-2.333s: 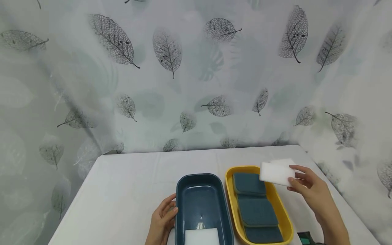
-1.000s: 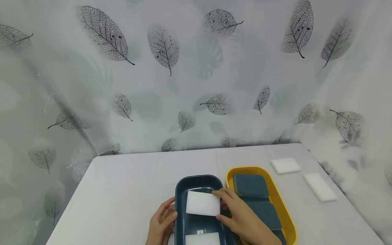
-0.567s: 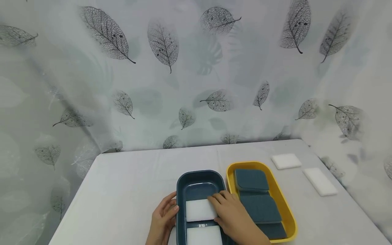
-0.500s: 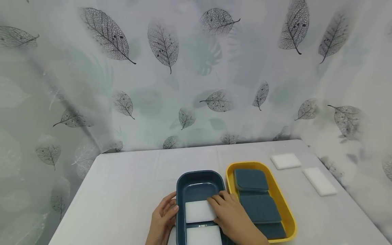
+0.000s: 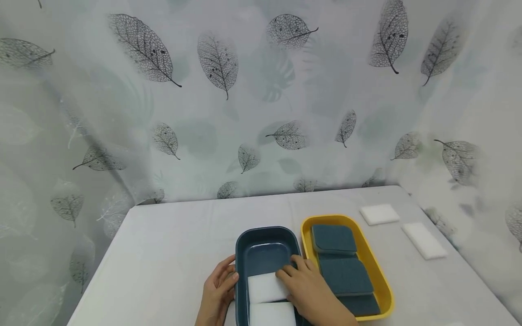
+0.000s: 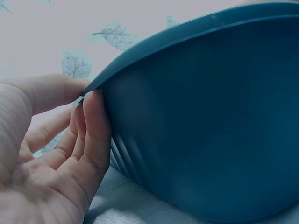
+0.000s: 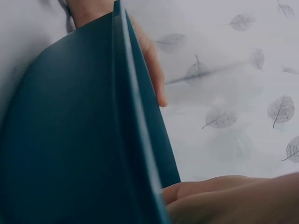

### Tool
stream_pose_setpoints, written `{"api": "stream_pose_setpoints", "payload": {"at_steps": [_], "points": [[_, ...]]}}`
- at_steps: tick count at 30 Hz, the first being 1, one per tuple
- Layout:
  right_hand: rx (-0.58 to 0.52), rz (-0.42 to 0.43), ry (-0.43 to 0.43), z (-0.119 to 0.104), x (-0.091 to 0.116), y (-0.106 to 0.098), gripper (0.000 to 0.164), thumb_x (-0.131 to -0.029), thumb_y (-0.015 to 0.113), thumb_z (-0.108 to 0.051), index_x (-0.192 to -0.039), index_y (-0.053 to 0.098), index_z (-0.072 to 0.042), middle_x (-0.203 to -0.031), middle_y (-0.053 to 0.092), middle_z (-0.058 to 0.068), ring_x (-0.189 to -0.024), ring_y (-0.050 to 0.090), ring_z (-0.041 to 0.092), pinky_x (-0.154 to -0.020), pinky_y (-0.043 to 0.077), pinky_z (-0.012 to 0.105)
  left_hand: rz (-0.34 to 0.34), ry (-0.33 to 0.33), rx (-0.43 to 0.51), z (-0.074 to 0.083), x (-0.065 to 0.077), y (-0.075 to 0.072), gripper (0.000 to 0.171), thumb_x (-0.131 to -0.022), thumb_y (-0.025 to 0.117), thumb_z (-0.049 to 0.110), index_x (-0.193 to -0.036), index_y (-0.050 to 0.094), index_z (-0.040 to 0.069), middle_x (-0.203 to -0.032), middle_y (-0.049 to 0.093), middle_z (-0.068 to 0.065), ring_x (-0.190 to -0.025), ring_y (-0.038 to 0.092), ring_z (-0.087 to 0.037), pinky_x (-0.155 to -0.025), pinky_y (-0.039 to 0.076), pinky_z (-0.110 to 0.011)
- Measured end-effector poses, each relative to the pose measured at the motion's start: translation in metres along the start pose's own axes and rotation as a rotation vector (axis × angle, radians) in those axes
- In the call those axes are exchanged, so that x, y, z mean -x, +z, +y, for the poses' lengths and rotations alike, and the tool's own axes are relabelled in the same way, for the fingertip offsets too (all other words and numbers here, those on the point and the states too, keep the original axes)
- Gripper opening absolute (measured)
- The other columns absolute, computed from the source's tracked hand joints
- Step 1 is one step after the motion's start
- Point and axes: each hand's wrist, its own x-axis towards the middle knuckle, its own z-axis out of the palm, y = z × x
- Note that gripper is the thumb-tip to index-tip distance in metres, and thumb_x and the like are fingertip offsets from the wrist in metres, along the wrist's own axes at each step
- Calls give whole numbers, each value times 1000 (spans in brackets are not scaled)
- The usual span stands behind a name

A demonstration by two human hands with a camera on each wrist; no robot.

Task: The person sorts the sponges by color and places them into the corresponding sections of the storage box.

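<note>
A dark blue tray stands on the table in the head view. My left hand pinches its left rim, the thumb and fingers on either side of the rim in the left wrist view. Inside the tray, my right hand holds the right end of a white sponge between fingertips and thumb. A second white sponge lies nearer to me, its far edge right along the held one. In the right wrist view the tray wall hides the sponges and the right fingertips.
A yellow tray with several dark teal pads stands close to the blue tray's right side. Two more white sponges lie on the white table at the far right. Behind the table hangs a leaf-print curtain.
My right hand has carried the white sponge from over the yellow tray into the blue tray, then slid it toward me until the gap to the second sponge closed. The left hand stays at the rim.
</note>
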Motion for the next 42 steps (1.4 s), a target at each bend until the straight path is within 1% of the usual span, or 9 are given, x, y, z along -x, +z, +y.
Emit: {"api": "stream_pose_setpoints", "payload": {"at_steps": [6, 13, 16, 20, 25, 29, 33, 38, 42], "points": [[9, -21, -2, 6, -1, -4, 53, -75, 94, -31, -121, 70, -21, -119, 74, -4, -124, 59, 31, -99, 51, 48, 5, -28, 8, 2, -4, 5, 59, -98, 69, 14, -151, 47, 1, -116, 68, -8, -96, 70, -14, -82, 62, -33], [-43, -10, -20, 10, 0, -8, 47, -81, 90, -28, -123, 72, -18, -127, 72, -1, -126, 59, 32, -102, 51, 50, 15, -40, -17, 7, -7, 8, 59, -98, 70, 16, -151, 47, 2, -117, 68, -9, -97, 70, -15, -80, 61, -32], [-129, -31, -37, 13, 3, -11, 43, -85, 86, -25, -125, 71, -17, -128, 71, -1, -126, 58, 31, -104, 51, 51, 1, -50, -13, 5, -4, 6, 61, -98, 69, 15, -152, 45, 1, -115, 67, -7, -95, 69, -14, -82, 62, -32], [-305, -87, -45, 17, 7, -18, 39, -92, 80, -24, -130, 69, -20, -130, 68, -6, -124, 57, 23, -104, 53, 44, -16, -48, -19, 3, 0, 2, 62, -99, 68, 14, -153, 42, -2, -113, 65, -5, -90, 68, -12, -79, 62, -32], [-528, -157, 24, 25, 7, -33, 39, -98, 74, -27, -136, 66, -25, -136, 63, -13, -126, 56, 14, -105, 55, 38, -14, -27, -14, 3, 1, 0, 62, -99, 68, 15, -153, 43, -1, -114, 66, -6, -91, 69, -12, -80, 63, -33], [-617, -175, 70, 34, 13, -41, 38, -100, 71, -29, -137, 65, -25, -139, 62, -11, -128, 57, 15, -105, 55, 40, -28, -41, -11, -1, 4, -2, 63, -99, 66, 13, -154, 39, -4, -112, 64, -5, -91, 69, -12, -80, 63, -33], [-606, -112, 96, 48, 20, -51, 37, -100, 70, -27, -136, 65, -22, -138, 65, -8, -125, 59, 19, -102, 56, 41, -40, -38, -19, -3, 6, -1, 63, -100, 65, 12, -154, 37, -5, -112, 63, -5, -91, 68, -12, -78, 63, -33], [-511, 34, 158, 68, 26, -64, 42, -96, 76, -21, -136, 66, -23, -136, 66, -9, -127, 61, 23, -103, 55, 47, -27, -3, -20, 2, 0, 2, 62, -99, 68, 17, -153, 43, 0, -117, 66, -7, -98, 69, -15, -86, 62, -37], [-490, 97, 183, 80, 37, -70, 42, -95, 76, -20, -136, 66, -22, -136, 67, -6, -126, 63, 26, -102, 55, 48, -18, -26, -32, 3, 3, 0, 63, -99, 67, 14, -154, 41, -2, -113, 64, -5, -94, 69, -14, -83, 62, -37]]}}
